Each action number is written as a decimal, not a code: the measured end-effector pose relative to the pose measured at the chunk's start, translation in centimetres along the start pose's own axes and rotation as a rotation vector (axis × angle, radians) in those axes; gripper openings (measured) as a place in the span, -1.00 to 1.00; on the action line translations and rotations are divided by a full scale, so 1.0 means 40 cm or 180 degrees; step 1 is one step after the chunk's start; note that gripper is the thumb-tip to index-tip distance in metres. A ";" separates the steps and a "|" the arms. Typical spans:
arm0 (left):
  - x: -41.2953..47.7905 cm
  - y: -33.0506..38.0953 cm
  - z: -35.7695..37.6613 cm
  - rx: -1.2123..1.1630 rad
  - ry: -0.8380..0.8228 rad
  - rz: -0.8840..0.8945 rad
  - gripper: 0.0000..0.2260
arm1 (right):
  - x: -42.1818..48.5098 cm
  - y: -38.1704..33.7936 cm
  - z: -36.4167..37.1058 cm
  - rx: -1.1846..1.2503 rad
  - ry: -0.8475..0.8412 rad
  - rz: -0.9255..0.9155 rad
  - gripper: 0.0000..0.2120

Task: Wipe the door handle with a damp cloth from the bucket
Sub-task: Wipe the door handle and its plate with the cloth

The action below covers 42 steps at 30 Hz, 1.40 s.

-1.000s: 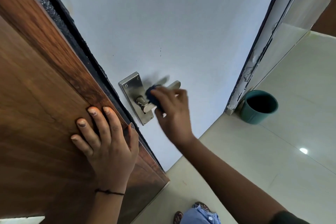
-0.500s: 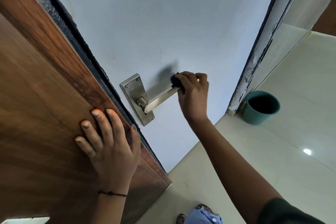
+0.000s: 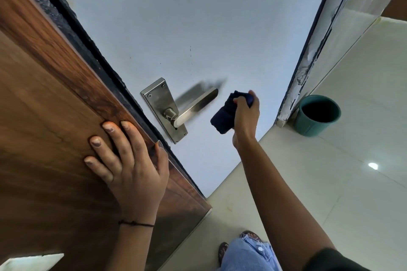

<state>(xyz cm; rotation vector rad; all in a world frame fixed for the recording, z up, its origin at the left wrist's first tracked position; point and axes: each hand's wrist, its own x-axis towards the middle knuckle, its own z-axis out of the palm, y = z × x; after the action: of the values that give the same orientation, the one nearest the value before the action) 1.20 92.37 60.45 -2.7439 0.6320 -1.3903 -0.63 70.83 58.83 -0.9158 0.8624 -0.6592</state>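
Cloth [image 3: 223, 116], dark blue: gripped in my right hand [image 3: 246, 114], held just off the free end of the steel lever handle [image 3: 193, 105], not touching it. Left hand [image 3: 130, 160]: open, flat on the wooden door frame [image 3: 55, 94]. Teal bucket [image 3: 316, 115]: on the floor [image 3: 330, 182], by the door's far edge.

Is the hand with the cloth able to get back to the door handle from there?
Probably yes. The right hand holds the cloth just off the door handle tip, with only bare door between them.

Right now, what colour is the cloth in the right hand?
Dark navy blue, plain with no pattern. The head view shows the cloth held clear of the handle.
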 end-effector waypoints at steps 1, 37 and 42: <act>-0.001 0.001 0.000 -0.0008 0.0001 -0.0002 -0.26 | -0.002 -0.001 -0.006 0.0165 -0.0257 0.0310 -0.88; -0.003 0.008 -0.014 -0.0148 -0.0329 -0.0293 -0.36 | -0.202 0.164 0.097 -0.0950 -0.0631 -0.2028 -0.75; 0.000 0.008 -0.011 -0.0078 -0.0280 -0.0272 -0.35 | -0.079 0.086 0.087 -0.0203 -0.0004 -0.1322 -0.64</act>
<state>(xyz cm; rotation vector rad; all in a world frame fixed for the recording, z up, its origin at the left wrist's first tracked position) 0.73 92.17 60.65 -2.8647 0.5375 -1.2763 1.19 76.32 58.05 -1.1668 0.6987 -0.9919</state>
